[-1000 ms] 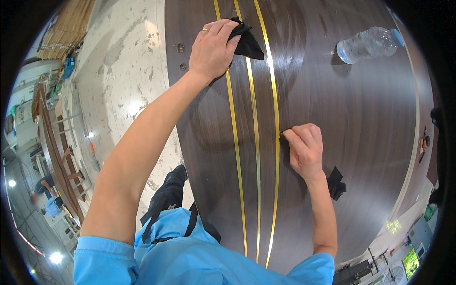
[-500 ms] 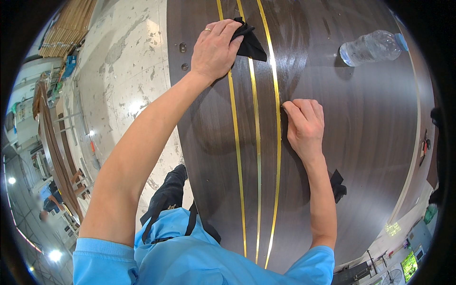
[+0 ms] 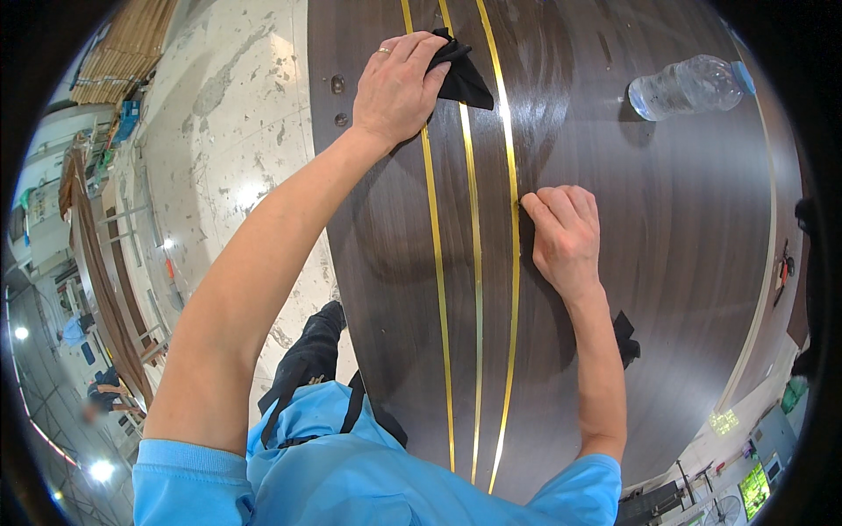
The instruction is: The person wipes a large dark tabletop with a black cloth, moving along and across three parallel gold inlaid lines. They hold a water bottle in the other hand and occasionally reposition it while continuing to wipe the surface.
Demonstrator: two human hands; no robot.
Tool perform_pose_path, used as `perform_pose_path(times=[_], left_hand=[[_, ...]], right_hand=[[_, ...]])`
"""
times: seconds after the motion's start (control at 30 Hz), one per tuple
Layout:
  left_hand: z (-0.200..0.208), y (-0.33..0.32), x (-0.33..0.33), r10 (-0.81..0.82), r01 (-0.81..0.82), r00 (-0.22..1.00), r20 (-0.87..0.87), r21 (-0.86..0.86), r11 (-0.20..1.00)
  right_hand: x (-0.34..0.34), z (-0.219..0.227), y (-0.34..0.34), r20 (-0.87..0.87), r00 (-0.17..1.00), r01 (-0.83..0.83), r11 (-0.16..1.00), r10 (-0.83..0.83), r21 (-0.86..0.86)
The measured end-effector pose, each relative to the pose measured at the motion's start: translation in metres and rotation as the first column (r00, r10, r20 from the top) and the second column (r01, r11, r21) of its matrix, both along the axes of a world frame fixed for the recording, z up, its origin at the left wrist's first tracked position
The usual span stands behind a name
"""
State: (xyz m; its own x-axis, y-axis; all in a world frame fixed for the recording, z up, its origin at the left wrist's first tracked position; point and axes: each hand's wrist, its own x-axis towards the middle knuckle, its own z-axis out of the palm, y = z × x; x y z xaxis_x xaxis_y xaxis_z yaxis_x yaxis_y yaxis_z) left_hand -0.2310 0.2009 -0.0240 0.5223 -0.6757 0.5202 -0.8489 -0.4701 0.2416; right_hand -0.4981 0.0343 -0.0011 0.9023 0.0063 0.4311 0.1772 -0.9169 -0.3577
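My left hand (image 3: 396,88) is closed round a black cloth (image 3: 465,81) and presses it on the dark wood-grain panel (image 3: 649,219), over the left and middle gold strips. Three thin gold strips run lengthwise along the panel. My right hand (image 3: 566,230) is closed, its fingertips pinched against the surface just beside the right gold strip (image 3: 514,254). A small dark bit shows at those fingertips, too small to name. A second piece of black cloth (image 3: 625,340) lies on the panel, partly behind my right forearm.
A clear plastic bottle (image 3: 684,88) with a blue cap lies on its side at the far right. A red-handled tool (image 3: 785,270) rests near the right edge. Stacked boards (image 3: 123,53) stand at the far left. Other people (image 3: 105,393) are in the left background.
My right hand has slid slightly toward me along the right gold strip. The left hand and its cloth have barely shifted. People in the background have moved.
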Motion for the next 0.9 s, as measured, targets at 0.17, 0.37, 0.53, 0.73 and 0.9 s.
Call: perform_pose_path(times=[0.17,0.37,0.53,0.73,0.9], left_hand=[[0.000,0.000,0.000,0.009,-0.009,1.000,-0.010,0.007,1.000],[-0.001,0.000,0.001,0.005,-0.005,1.000,0.018,0.000,1.000],[-0.002,0.000,0.001,0.001,-0.001,1.000,0.000,-0.008,1.000],[-0.003,-0.001,0.000,0.009,-0.009,1.000,-0.004,-0.021,1.000],[-0.002,-0.001,0.001,-0.002,0.001,0.999,-0.033,-0.032,0.999]], right_hand=[[-0.003,0.000,0.000,-0.025,1.000,-0.015,1.000,0.015,-0.003],[-0.009,0.000,0.002,-0.030,0.999,-0.025,1.000,0.025,0.002],[-0.018,0.002,0.004,-0.045,0.998,-0.031,0.999,0.032,0.020],[-0.031,0.003,0.008,-0.062,0.997,-0.040,0.998,0.043,0.047],[-0.041,0.003,0.010,-0.056,0.997,-0.050,0.997,0.053,0.057]])
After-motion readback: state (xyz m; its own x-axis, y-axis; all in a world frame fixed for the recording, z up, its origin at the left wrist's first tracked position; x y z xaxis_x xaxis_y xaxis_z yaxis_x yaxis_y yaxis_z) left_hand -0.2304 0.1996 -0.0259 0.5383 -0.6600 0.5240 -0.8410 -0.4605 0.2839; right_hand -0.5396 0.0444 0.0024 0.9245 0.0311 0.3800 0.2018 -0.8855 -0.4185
